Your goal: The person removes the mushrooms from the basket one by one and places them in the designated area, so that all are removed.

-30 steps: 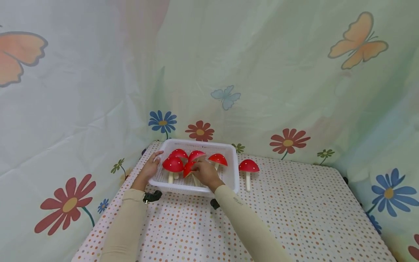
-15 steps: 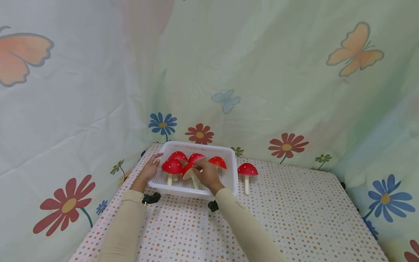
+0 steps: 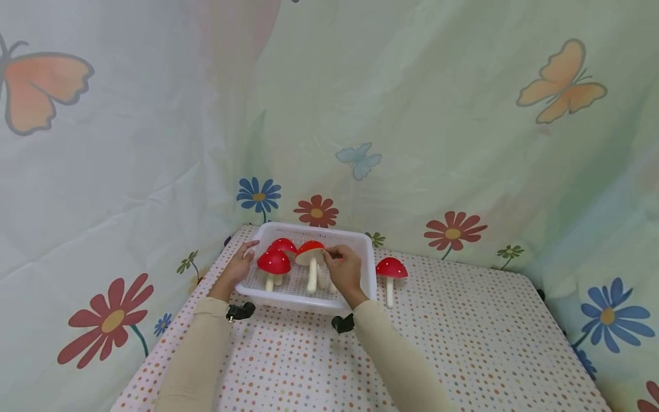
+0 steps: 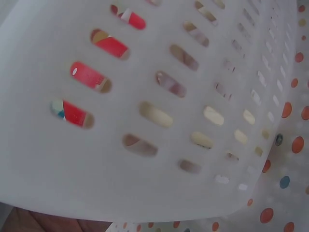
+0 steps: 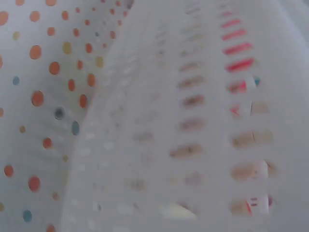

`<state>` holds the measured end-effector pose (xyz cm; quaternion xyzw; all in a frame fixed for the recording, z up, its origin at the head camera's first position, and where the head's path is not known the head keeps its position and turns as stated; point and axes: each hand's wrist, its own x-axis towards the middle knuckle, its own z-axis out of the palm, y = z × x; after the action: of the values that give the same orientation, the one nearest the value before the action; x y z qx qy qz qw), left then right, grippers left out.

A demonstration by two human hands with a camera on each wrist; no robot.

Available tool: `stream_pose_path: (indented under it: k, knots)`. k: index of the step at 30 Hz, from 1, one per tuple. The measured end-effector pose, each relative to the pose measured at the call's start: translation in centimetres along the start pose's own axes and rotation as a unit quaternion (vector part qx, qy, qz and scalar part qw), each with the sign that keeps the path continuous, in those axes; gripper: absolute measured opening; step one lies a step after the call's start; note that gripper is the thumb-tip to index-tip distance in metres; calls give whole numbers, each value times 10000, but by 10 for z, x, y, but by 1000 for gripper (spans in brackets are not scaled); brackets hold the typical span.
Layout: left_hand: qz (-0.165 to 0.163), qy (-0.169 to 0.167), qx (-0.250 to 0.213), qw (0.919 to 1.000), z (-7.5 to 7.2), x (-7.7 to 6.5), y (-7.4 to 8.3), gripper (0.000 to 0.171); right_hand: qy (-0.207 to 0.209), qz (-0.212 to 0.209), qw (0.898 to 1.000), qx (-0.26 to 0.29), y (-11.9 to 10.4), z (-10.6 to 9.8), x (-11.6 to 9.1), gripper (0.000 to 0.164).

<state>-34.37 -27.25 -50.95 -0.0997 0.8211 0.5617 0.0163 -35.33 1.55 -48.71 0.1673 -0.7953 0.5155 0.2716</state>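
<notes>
A white slotted plastic basket holds several toy mushrooms with white-dotted red caps and pale stems. My right hand pinches one toy mushroom by the right edge of its cap, over the basket, its stem pointing down. Two more mushrooms, one in front and one behind, stand at the left inside. Others are mostly hidden behind the held mushroom and my right hand. At the basket's left rim, my left hand grips the edge. Through the slots in the left wrist view, red caps show in part.
Just right of the basket, another toy mushroom lies on the dotted tablecloth. Behind the table hangs a curtain printed with flowers and butterflies, close to the basket's back side.
My right hand has moved right and slightly up with the pinched mushroom, which was tilted and now hangs more upright. My left hand has stayed at the basket rim.
</notes>
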Motion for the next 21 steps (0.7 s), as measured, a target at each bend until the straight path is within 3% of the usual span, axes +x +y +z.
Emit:
stream_pose_path:
  k: [11, 21]
  knots:
    - [-54, 49, 58, 10000, 0, 2, 2, 43, 564, 207, 9975, 366, 8, -56, 25, 11]
    - [-87, 16, 93, 9999, 0, -2, 4, 44, 824, 395, 9957, -120, 28, -115, 32, 16]
